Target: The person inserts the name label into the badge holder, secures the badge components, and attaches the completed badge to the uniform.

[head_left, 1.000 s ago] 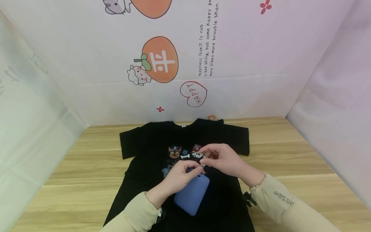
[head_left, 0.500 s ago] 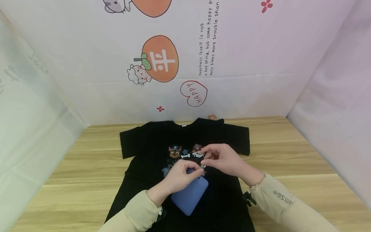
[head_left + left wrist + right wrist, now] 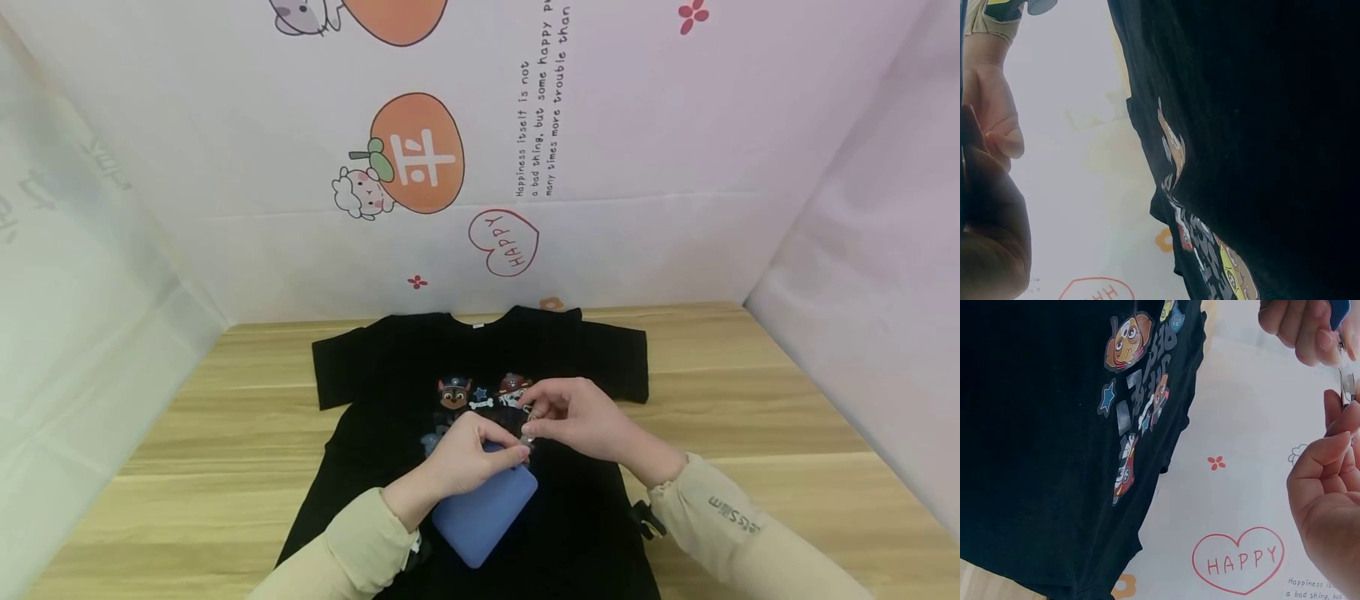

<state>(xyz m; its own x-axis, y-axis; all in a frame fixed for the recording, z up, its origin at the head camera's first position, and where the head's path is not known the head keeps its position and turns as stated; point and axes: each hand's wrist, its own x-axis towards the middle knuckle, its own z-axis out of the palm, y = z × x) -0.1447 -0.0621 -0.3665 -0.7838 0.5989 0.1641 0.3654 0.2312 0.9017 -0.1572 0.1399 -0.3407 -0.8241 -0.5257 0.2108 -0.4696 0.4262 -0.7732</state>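
Observation:
A flat blue case with rounded corners hangs tilted from my left hand, its lower end toward the left. Thumb and fingers of that hand pinch its upper edge. My right hand, just to the right, pinches a small silvery metal clasp, best seen in the right wrist view close to the case's top. How clasp and case are joined is hidden by the fingers. Under both hands lies a black T-shirt, spread flat with cartoon dogs printed on its chest.
The wood-grain table extends on both sides of the shirt. A white printed cloth stands as a wall at the back, with white cloth walls at left and right.
The blue case's lower end has swung leftward and its tilt has grown. My right hand has dropped very slightly; both hands keep their grips.

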